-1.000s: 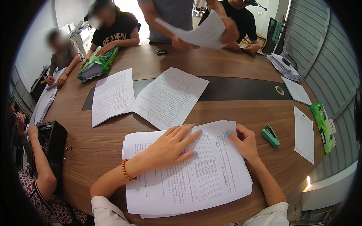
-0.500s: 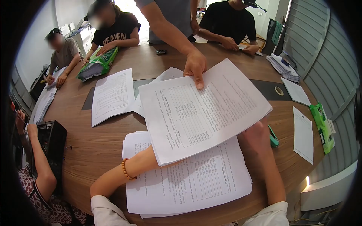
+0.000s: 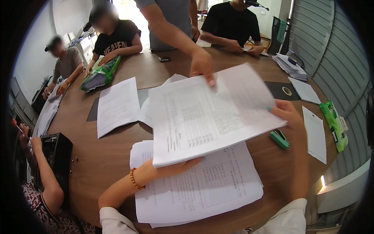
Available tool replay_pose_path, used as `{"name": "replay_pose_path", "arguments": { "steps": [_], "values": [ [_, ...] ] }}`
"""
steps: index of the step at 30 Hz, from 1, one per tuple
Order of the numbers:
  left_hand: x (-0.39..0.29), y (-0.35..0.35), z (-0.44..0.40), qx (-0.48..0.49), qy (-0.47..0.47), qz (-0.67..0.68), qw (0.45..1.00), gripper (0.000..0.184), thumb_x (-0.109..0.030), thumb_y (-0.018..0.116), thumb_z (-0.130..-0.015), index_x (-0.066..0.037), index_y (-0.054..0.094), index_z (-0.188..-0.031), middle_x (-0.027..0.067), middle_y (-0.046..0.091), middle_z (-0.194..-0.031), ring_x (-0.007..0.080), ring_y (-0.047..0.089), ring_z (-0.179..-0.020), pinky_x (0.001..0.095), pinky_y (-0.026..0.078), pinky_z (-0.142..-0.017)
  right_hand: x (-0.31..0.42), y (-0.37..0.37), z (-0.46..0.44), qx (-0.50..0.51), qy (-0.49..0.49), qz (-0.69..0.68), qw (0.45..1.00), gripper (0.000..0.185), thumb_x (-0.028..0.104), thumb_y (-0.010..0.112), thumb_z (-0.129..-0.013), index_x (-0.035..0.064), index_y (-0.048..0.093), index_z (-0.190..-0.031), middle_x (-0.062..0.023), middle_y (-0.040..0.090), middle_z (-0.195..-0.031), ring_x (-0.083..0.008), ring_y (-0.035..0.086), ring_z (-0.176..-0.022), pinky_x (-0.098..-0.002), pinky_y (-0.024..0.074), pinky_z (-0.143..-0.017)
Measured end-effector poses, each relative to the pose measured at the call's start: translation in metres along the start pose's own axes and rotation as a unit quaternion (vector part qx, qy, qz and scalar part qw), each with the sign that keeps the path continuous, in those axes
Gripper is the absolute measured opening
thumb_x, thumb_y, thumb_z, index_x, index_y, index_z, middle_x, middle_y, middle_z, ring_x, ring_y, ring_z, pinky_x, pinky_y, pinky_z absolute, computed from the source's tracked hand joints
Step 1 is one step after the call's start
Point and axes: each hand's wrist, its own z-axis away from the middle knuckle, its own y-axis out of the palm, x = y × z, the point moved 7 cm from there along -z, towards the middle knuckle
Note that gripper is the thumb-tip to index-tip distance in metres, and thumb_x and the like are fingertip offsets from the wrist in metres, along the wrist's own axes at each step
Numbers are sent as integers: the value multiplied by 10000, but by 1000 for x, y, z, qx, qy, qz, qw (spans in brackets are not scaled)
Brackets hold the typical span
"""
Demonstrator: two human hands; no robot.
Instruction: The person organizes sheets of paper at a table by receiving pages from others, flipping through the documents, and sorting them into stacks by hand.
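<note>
The right hand (image 3: pixel 285 112) is pinching the right edge of the top papers (image 3: pixel 218 113), with a blue nail showing on top. That hand is looking blurry, so its other fingers are hard to see. The top papers are tilting in the air over the big paper pile (image 3: pixel 202 195), hiding its far part. A standing person (image 3: pixel 167 29) is holding their far edge with one hand (image 3: pixel 201 68), and its fingers are hiding underneath. The left hand (image 3: pixel 171 168) is reaching under the near left corner. The papers are covering part of it, so I cannot tell if it is gripping them. The print is looking too fuzzy to read. The top papers are also covering some white sheets (image 3: pixel 119 105) behind. The picture's top edge is cutting off the standing person's head.
</note>
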Motion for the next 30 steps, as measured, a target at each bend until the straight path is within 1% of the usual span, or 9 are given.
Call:
{"name": "replay_pose_path", "arguments": {
  "steps": [3,5,10,16,17,19,22,24,30],
  "values": [
    [5,6,-7,145,-114,48,982,391,-239,489,-783,-51,429,-1120,112,461,-1062,269,450,-963,370,360,-828,15,-25,32,-54,-50,-17,997,248,82,515,-754,-62,510,-956,-58,565,-741,-61,532,-590,-167,419,-475],
    [-5,-12,-13,-12,-13,-45,999,466,-259,459,-799,-15,343,-1179,174,394,-1112,297,401,-1013,398,294,-892,16,-37,53,-90,-64,-19,994,252,82,507,-760,-58,502,-969,-55,563,-756,-56,528,-592,-158,410,-460],
    [53,-77,0,-60,-169,32,983,490,-112,541,-725,-10,348,-1163,169,375,-1179,298,340,-1111,407,250,-946,-17,-98,110,-190,-101,-226,950,303,96,501,-772,-35,458,-1041,-59,551,-856,-62,532,-683,-159,418,-503],
    [172,-49,66,-3,-229,-324,918,458,-69,527,-694,28,382,-1118,200,366,-1177,295,320,-1130,361,282,-924,-12,-75,133,-262,-136,-164,941,242,82,502,-776,-14,483,-998,30,516,-720,23,405,-517,-103,277,-370],
    [193,-35,75,-37,-223,-315,922,399,-83,506,-710,15,414,-1086,207,417,-1121,289,404,-1047,359,338,-873,-10,-72,133,-256,-142,-143,945,241,81,501,-776,-13,483,-997,31,518,-715,25,408,-518,-104,273,-362],
    [200,-32,69,-70,-208,-307,926,344,-97,486,-725,2,446,-1053,214,469,-1065,283,487,-965,357,394,-822,-14,-70,136,-246,-122,-153,949,330,53,489,-757,-100,436,-1045,-121,543,-935,-119,535,-830,-190,416,-718],
    [210,-33,58,31,-290,-331,897,177,-129,483,-746,-6,504,-871,177,573,-776,282,578,-670,349,470,-589,-18,-70,143,-254,-125,-192,940,289,54,499,-756,-70,467,-1015,-74,556,-867,-67,533,-706,-143,417,-601],
    [190,-59,37,-105,-180,-379,902,128,-114,490,-726,-29,449,-639,119,542,-589,284,548,-490,347,440,-426,-25,-75,146,-261,-129,-222,931,271,55,502,-756,-57,479,-1001,-49,560,-829,-40,526,-632,-117,411,-534],
    [120,-133,-71,-239,-81,-383,888,63,-75,505,-708,-20,492,-734,137,531,-580,270,553,-538,348,443,-513,-26,-90,169,-329,-144,-240,902,216,68,503,-765,3,487,-971,20,537,-720,37,412,-445,-86,295,-352]
  ]
}}
